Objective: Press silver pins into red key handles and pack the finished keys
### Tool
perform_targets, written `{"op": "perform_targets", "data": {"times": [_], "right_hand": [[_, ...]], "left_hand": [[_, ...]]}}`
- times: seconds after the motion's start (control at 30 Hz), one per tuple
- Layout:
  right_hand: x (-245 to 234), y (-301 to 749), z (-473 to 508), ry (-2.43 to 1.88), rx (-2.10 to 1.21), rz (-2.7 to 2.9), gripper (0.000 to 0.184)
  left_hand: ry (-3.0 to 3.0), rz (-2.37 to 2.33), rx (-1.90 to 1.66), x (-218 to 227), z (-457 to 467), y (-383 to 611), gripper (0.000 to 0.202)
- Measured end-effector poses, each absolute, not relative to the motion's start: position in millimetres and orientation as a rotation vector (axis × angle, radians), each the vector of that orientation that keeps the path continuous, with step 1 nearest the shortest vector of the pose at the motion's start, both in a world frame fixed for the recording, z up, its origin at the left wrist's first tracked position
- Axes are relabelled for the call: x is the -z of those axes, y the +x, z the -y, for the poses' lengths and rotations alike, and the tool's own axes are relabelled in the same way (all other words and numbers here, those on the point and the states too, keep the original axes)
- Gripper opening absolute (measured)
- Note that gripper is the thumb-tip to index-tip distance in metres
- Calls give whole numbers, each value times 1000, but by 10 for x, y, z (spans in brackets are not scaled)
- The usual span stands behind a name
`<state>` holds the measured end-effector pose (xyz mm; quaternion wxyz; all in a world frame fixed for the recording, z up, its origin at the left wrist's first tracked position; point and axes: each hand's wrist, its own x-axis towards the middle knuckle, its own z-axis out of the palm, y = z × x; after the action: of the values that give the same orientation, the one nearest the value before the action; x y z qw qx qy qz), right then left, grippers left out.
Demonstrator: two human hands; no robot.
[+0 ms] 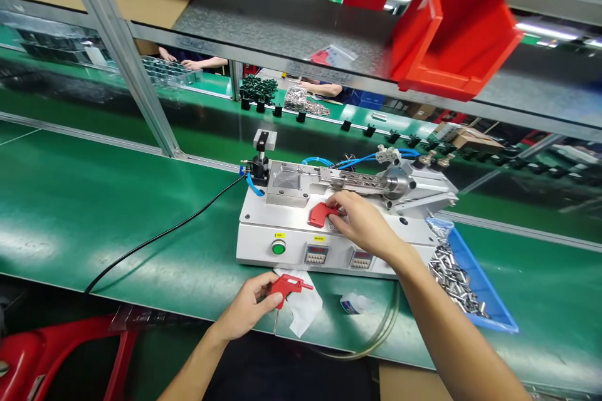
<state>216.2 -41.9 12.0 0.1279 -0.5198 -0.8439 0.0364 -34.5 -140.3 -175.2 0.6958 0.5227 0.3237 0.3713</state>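
My left hand (248, 307) is closed around a red plastic part (288, 287) with a thin prong, held just above the near edge of the green belt, beside a white cloth (303, 310). My right hand (364, 225) rests on top of a white bench machine (291, 241), its fingers pinched on a second red plastic part (320, 214) lying on the machine's deck, in front of a metal fixture block (286, 183).
A blue tray (484, 297) of several small metal pins sits right of the machine. A black cable (164, 235) runs left across the green belt. A red bin (451, 31) stands on the overhead shelf. Other people's arms (202, 62) work across the line.
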Motion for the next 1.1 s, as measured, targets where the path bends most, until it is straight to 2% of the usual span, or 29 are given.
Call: {"op": "perform_targets", "data": {"times": [0.27,1.1], "right_hand": [[-92,2138,449,-1610,-132,2419,17],[-48,2162,511,-1528,-142,2402,18]], "left_hand": [[1200,-743,-858,1731,1422,-329,36],[1242,-782,-840,1732,1441,-337,41]]}}
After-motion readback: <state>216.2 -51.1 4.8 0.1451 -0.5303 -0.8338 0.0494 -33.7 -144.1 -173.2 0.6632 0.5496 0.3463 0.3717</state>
